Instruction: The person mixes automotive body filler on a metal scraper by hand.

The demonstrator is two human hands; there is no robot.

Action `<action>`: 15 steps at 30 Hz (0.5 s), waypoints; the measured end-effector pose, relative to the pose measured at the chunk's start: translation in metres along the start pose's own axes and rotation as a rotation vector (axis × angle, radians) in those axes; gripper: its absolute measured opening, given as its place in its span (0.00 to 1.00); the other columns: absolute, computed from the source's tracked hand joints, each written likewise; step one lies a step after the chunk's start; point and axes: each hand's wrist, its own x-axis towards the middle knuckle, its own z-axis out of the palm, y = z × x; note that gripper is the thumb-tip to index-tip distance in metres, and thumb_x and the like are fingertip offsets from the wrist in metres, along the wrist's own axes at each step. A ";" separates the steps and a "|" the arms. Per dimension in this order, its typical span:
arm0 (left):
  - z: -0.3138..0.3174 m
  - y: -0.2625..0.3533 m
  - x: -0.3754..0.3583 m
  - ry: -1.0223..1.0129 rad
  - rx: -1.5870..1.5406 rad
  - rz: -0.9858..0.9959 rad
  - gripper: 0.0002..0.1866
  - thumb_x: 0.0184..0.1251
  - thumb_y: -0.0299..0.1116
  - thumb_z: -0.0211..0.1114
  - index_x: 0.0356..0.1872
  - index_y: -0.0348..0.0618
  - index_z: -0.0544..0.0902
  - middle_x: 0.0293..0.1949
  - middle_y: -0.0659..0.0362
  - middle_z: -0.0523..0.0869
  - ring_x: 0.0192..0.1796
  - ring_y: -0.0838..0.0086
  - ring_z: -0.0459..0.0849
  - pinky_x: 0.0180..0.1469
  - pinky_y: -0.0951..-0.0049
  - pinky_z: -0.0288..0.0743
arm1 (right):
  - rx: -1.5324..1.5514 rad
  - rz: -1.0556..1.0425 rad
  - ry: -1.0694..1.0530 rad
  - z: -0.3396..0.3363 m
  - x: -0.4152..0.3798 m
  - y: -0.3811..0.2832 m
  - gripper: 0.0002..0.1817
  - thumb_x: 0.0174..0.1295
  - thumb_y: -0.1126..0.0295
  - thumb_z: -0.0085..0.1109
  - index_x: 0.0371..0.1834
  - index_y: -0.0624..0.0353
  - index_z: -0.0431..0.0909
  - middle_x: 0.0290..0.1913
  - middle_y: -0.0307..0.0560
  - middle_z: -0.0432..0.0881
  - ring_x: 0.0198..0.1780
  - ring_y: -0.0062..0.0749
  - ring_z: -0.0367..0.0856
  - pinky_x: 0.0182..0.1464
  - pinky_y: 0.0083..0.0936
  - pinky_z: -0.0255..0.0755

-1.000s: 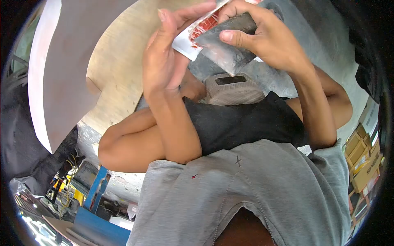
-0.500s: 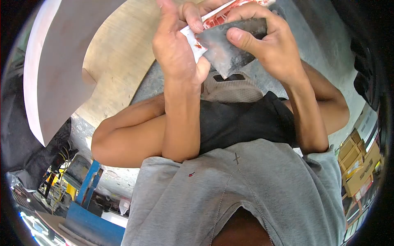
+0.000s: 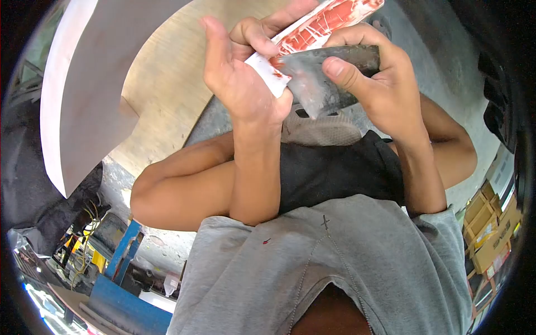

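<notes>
My left hand is turned palm up, its fingers closed around a long white strip smeared with red paste. The strip's white near end lies across the palm, and the thumb stands out to the left. In my right hand is a dark, flat spreader, held with the thumb on top and the fingers behind. Pale residue covers its lower left part. The spreader's left edge overlaps the strip right beside my left fingers, where red paste shows.
A large grey curved panel with a white edge rises on the left. Below it lies a wooden board. My crossed legs and a sandal are under the hands. Cardboard boxes stand right; a blue metal frame is lower left.
Both hands, with the strip and spreader, appear slightly lower and further right. More of the red-smeared strip shows. The whole view has shifted a little.
</notes>
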 end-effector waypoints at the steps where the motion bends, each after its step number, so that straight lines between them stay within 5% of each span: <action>1: 0.004 -0.001 -0.001 0.020 0.000 -0.007 0.40 0.81 0.63 0.37 0.17 0.39 0.74 0.51 0.24 0.83 0.52 0.45 0.86 0.59 0.58 0.78 | 0.031 0.089 0.021 -0.002 0.000 0.000 0.11 0.64 0.72 0.70 0.46 0.64 0.82 0.43 0.39 0.85 0.46 0.20 0.80 0.52 0.21 0.74; 3: 0.003 -0.001 0.000 0.036 -0.001 -0.007 0.40 0.80 0.64 0.38 0.18 0.38 0.75 0.51 0.24 0.83 0.51 0.44 0.86 0.58 0.57 0.79 | 0.059 0.171 0.038 -0.004 -0.002 0.000 0.11 0.63 0.74 0.69 0.46 0.64 0.82 0.43 0.41 0.86 0.47 0.21 0.80 0.54 0.23 0.74; 5: -0.002 -0.001 -0.001 -0.078 0.058 -0.047 0.39 0.79 0.65 0.40 0.23 0.40 0.79 0.60 0.24 0.78 0.64 0.39 0.77 0.67 0.46 0.72 | 0.079 0.215 0.089 -0.006 -0.007 -0.003 0.11 0.64 0.73 0.70 0.46 0.63 0.82 0.43 0.39 0.86 0.46 0.20 0.80 0.53 0.22 0.74; 8: 0.002 -0.006 -0.001 0.051 0.087 -0.014 0.40 0.80 0.65 0.40 0.18 0.39 0.75 0.50 0.24 0.83 0.52 0.42 0.86 0.58 0.52 0.80 | 0.039 0.295 0.171 -0.009 -0.009 -0.009 0.11 0.64 0.72 0.71 0.45 0.63 0.82 0.42 0.38 0.85 0.44 0.18 0.79 0.50 0.21 0.75; 15: -0.007 0.000 0.004 0.105 -0.003 0.024 0.39 0.79 0.65 0.41 0.19 0.40 0.75 0.52 0.24 0.82 0.56 0.42 0.85 0.62 0.50 0.78 | 0.051 0.328 0.226 -0.020 -0.011 -0.011 0.11 0.66 0.68 0.71 0.45 0.60 0.82 0.40 0.36 0.84 0.42 0.15 0.78 0.46 0.19 0.73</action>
